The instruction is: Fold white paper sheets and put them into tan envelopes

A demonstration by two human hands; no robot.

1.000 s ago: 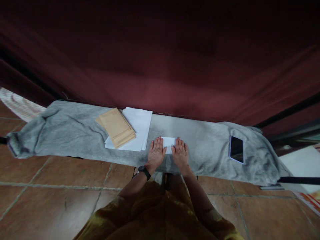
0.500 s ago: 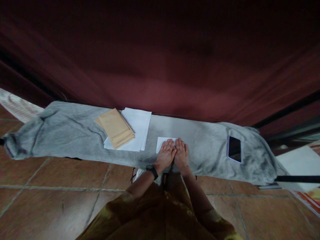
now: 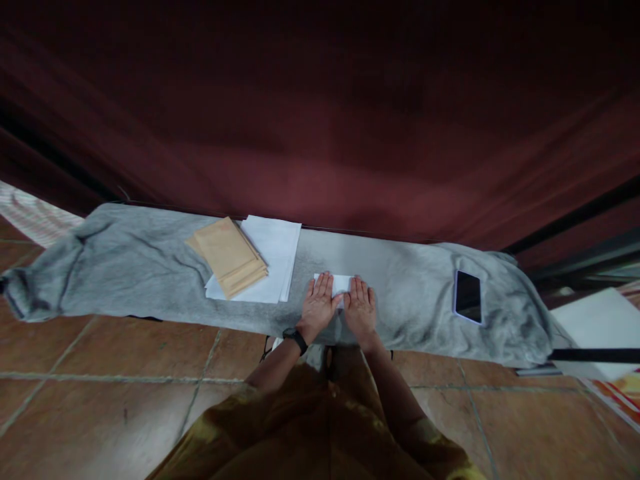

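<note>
A small white piece of paper (image 3: 342,285), apparently folded, lies on the grey cloth under my two hands. My left hand (image 3: 319,304) rests flat on its left part, fingers stretched out and pointing away from me. On the right end lies my right hand (image 3: 360,305), also flat with straight fingers. A strip of the paper shows between the hands; the rest is hidden beneath them. To the left, a stack of brown paper envelopes (image 3: 227,253) lies slanted on top of several white sheets (image 3: 280,250).
The grey cloth (image 3: 135,267) covers a long narrow surface, wrinkled at both ends. A phone (image 3: 469,297) in a light purple case lies to the right. Behind rises a dark red fabric wall (image 3: 320,153). Below is a tiled floor (image 3: 135,407); a white board (image 3: 600,327) stands at far right.
My left hand has slid left across the paper, away from my right hand, opening a gap between them. My right hand has stayed nearly in place.
</note>
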